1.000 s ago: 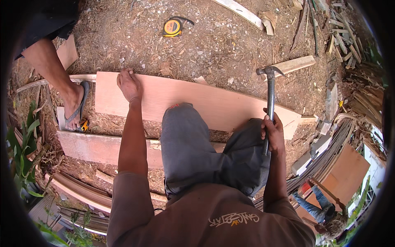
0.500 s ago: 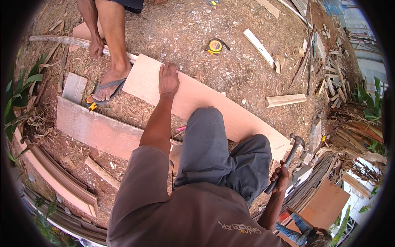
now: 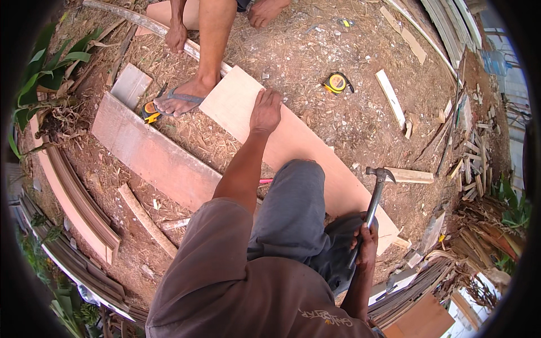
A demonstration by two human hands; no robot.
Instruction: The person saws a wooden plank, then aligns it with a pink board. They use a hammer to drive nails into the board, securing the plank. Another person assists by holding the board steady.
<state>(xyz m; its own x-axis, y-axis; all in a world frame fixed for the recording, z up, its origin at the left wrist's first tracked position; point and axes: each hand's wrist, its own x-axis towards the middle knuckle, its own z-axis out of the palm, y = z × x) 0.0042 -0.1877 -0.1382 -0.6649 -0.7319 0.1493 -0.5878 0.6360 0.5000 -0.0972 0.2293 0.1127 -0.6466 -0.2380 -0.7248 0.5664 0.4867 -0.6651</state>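
A long plywood board [image 3: 315, 149] lies slantwise across the ground beneath my knees. My left hand [image 3: 266, 110] rests flat on its far left part, fingers stretched out to the far edge. In my right hand [image 3: 366, 239] is the handle of a claw hammer [image 3: 373, 200], fingers wrapped around it. The hammer's head is up over the board's right end, apart from the wood. At the board's left end, another person's sandalled foot [image 3: 189, 98] stands close by. That person's hand [image 3: 176, 38] is on a long, thin wood strip [image 3: 132, 18].
One yellow-black tape measure [image 3: 337, 83] lies beyond the board, another [image 3: 150, 112] beside the foot. A weathered board [image 3: 155, 152] lies to the left. Wood offcuts [image 3: 391, 98] are scattered right, with stacked planks [image 3: 73, 191] at far left and a scrap pile [image 3: 473, 163] at far right.
The hammer has come left and up, from past the board's right end to over it. My view has shifted, so the ground appears moved. My left hand keeps its place on the board.
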